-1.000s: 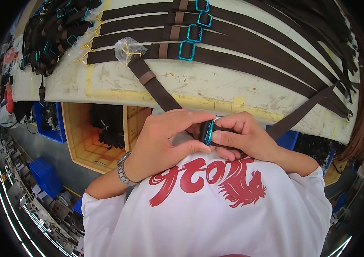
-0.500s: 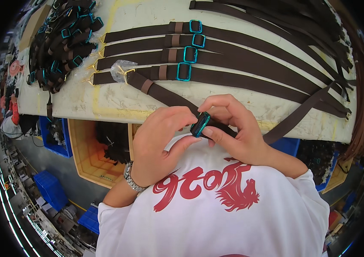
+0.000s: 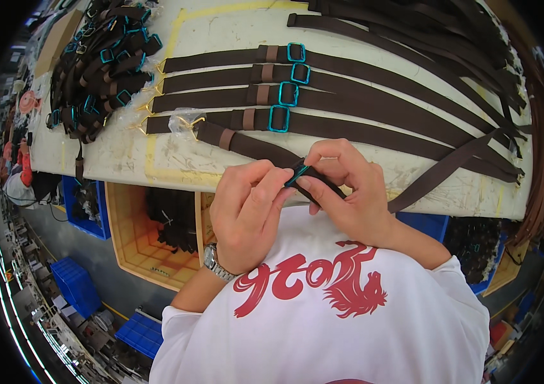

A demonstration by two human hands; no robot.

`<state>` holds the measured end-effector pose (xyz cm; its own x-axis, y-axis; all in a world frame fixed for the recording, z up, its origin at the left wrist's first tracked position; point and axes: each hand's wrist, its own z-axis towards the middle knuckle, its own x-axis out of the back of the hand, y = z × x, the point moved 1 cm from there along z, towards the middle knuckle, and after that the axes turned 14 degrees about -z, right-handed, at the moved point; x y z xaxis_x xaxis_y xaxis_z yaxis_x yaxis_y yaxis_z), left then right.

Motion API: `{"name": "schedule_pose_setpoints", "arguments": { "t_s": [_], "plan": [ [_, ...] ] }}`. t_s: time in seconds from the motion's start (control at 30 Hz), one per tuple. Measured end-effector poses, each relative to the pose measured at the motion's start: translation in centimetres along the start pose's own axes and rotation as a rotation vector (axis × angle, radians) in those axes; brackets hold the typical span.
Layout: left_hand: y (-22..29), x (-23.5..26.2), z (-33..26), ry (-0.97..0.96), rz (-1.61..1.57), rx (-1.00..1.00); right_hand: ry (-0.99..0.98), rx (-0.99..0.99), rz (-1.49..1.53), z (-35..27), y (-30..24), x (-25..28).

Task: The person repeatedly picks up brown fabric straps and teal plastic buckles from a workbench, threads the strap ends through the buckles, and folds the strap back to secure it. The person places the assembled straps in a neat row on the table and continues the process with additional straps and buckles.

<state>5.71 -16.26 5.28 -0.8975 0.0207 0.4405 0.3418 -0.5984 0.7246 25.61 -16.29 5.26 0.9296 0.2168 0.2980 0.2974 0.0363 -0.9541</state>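
Between my hands, over the table's near edge, is a blue-green metal buckle [image 3: 297,174] on a dark brown webbing strap [image 3: 256,147]. My left hand [image 3: 246,208] pinches the buckle's left side with thumb and fingertips. My right hand [image 3: 352,189] grips the strap at the buckle's right, thumb and fingers pressed together. Toward the upper left the strap carries a brown loop [image 3: 226,138] and ends in a gold hook partly wrapped in clear plastic [image 3: 184,124]. Its other length bends over the table to the right. How the webbing passes through the buckle is hidden by my fingers.
Several finished-looking straps with blue-green buckles [image 3: 279,118] lie side by side on the white table [image 3: 189,163]. A tangled strap heap [image 3: 102,70] sits at the far left, loose straps [image 3: 412,38] at the far right. Below stand a wooden bin [image 3: 131,237] and blue crates [image 3: 75,281].
The buckle has turned from face-up to nearly edge-on. My left hand's fingers have closed in around it, and the whole view has shifted slightly.
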Motion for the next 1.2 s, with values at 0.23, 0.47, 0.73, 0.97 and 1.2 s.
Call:
{"name": "schedule_pose_setpoints", "arguments": {
  "t_s": [0.23, 0.47, 0.73, 0.97, 1.2],
  "plan": [
    [-0.1, -0.3, -0.3, -0.011, -0.004, 0.006, 0.023, -0.019, 0.002, 0.1, -0.2, -0.4],
    [-1.0, 1.1, 0.1, -0.11, -0.445, 0.356, -0.057, 0.038, -0.115, -0.4, 0.9, -0.3],
    [-2.2, 3.5, 2.9, -0.568, -0.344, 0.363, -0.11, 0.05, -0.115, -0.5, -0.3, -0.3],
    [-1.3, 3.0, 2.8, -0.642, 0.01, 0.03, -0.024, -0.04, -0.086, -1.2, -0.2, -1.7],
    [-1.5, 2.5, 0.7, -0.387, -0.195, 0.079, -0.059, -0.06, -0.046, -1.0, -0.2, -1.5]
  ]
}}
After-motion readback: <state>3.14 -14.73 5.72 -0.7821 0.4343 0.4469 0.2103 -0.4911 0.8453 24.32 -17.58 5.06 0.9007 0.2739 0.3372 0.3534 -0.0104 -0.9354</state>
